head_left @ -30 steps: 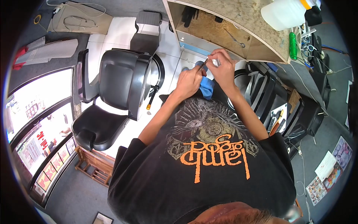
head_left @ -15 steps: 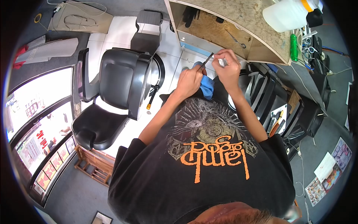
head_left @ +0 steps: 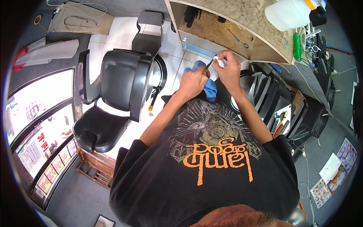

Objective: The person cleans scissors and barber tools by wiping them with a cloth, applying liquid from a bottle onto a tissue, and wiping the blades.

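My left hand [head_left: 192,82] is closed round a thin dark tool [head_left: 208,66] that slants up and to the right; its type is too small to tell. A blue cloth [head_left: 210,90] hangs just below and right of this hand. With bent fingers, my right hand [head_left: 229,70] pinches a small white piece [head_left: 220,62], perhaps tissue or cloth, at the tool's upper end. Both hands are in front of my black printed shirt [head_left: 227,181], close together.
A wooden counter [head_left: 245,11] with an open shelf holding scissors [head_left: 238,39] lies beyond my hands. On it stand a white bottle [head_left: 289,16] and a green-handled tool [head_left: 297,47]. A black salon chair [head_left: 119,77] is at the left, more black chairs at the right.
My right hand drew back from the tool, baring its tip, then came back to it with the white piece. My left hand has barely moved.
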Tool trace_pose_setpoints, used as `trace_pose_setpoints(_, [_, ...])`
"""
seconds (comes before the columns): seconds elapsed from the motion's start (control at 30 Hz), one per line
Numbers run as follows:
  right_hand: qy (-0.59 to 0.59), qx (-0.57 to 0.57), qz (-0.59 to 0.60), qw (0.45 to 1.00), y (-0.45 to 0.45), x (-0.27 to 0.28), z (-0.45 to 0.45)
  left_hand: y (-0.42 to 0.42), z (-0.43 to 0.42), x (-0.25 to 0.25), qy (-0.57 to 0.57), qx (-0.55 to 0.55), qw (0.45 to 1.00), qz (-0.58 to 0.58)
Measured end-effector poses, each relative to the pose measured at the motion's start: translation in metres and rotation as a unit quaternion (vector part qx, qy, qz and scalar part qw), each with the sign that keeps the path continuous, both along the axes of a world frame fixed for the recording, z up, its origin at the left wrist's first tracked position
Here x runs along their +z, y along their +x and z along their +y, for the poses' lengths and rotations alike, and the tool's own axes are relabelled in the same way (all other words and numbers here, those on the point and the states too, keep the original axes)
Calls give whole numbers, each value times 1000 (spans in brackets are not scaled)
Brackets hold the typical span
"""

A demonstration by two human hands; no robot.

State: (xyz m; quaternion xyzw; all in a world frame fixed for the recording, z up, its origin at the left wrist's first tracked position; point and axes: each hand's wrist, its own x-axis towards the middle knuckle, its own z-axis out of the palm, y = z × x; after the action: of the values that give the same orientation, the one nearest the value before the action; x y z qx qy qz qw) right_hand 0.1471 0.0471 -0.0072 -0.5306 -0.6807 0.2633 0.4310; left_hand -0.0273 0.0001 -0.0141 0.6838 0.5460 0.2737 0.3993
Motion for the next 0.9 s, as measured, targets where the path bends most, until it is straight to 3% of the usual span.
trace_pose_setpoints(0.37, [-23,36,-14,999,-1,5,-2,-2,1,5,7,-18,998,64])
trace_pose_setpoints(0.9, [-36,38,-29,998,-1,1,2,-6,2,-4,11,-24,998,52])
